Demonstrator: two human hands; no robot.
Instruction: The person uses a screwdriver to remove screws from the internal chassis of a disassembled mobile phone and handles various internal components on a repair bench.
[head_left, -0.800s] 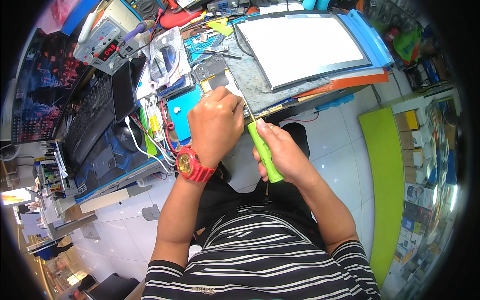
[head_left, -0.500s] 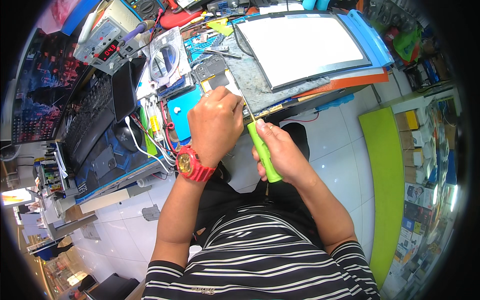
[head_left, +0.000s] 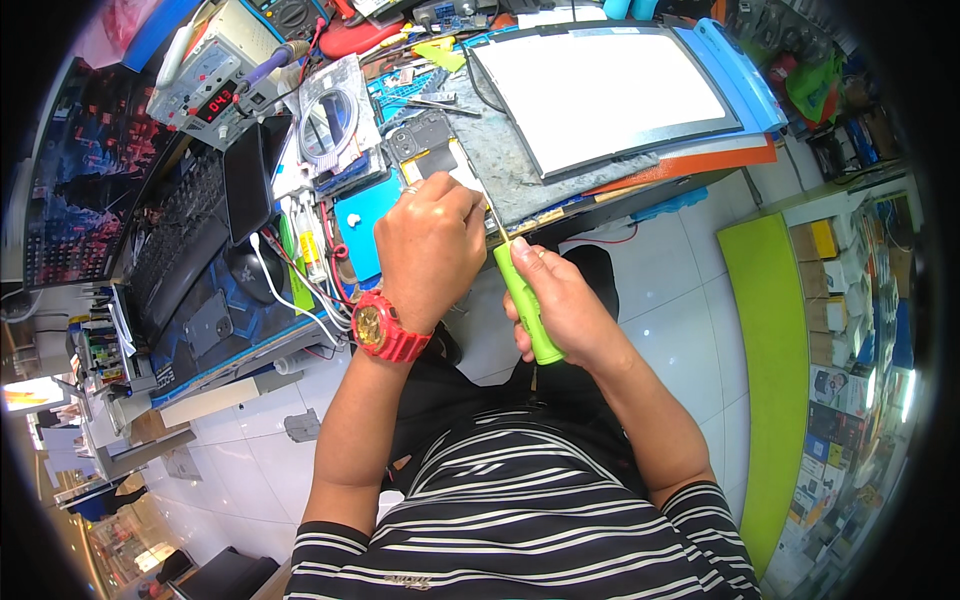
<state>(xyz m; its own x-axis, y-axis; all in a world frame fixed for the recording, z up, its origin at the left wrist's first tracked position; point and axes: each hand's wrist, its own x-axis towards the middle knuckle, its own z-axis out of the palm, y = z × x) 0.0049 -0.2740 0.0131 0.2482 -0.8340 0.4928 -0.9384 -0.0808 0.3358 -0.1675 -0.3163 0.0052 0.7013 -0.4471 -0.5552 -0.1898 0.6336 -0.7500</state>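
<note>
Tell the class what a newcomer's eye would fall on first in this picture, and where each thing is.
Most likely the lime-green tool handle gripped in the right hand, near the middle, and the chunky red wristwatch just below the left hand. Next, probably, the bright white panel toward the upper right and the long lime-green strip running down the right side.

Your workbench [head_left: 592, 213] is packed — opened smartphone [head_left: 435, 148] near the front edge, white-faced panel [head_left: 622, 95] on the gray marbled mat [head_left: 502, 155] — and your black-and-blue desk mat [head_left: 180, 355] has the keyboard [head_left: 185, 230] and mouse [head_left: 250, 272] on it.
</note>
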